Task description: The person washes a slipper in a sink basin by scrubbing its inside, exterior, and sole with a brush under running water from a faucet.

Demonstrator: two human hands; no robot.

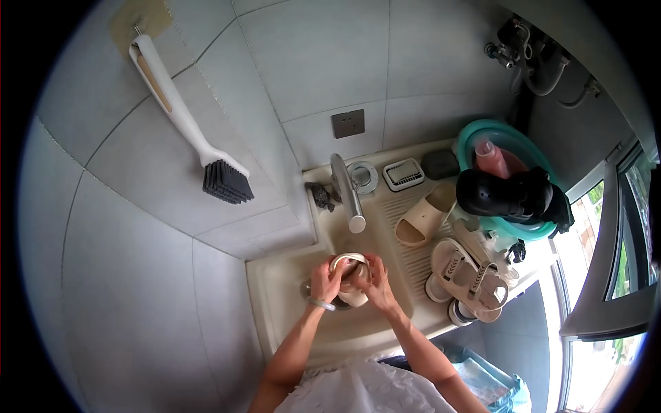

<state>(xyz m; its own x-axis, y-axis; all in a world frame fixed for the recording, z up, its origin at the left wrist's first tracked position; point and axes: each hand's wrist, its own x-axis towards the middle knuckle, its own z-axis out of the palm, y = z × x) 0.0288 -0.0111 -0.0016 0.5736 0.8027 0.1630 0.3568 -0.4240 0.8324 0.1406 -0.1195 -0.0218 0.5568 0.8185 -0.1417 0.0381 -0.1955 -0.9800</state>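
Note:
Over the sink basin [289, 275] I hold a cream slipper [354, 296], its rounded opening turned up toward me. My left hand [325, 281] closes on its left side, with a pale bangle [321, 303] round the wrist. On the other side, my right hand [376, 283] grips the slipper, some fingers reaching into the opening. Just beyond my hands hangs the metal faucet [348, 196]; whether water runs cannot be made out. A matching beige slipper [425, 217] lies on the ribbed washboard to the right.
Beige sandals [471, 279] are piled on the right of the counter. Behind them stands a teal basin [475, 134] with a pink bottle [490, 160] and black footwear [506, 194]. A soap dish [403, 175] sits at the back. A long-handled brush [180, 117] hangs on the left wall.

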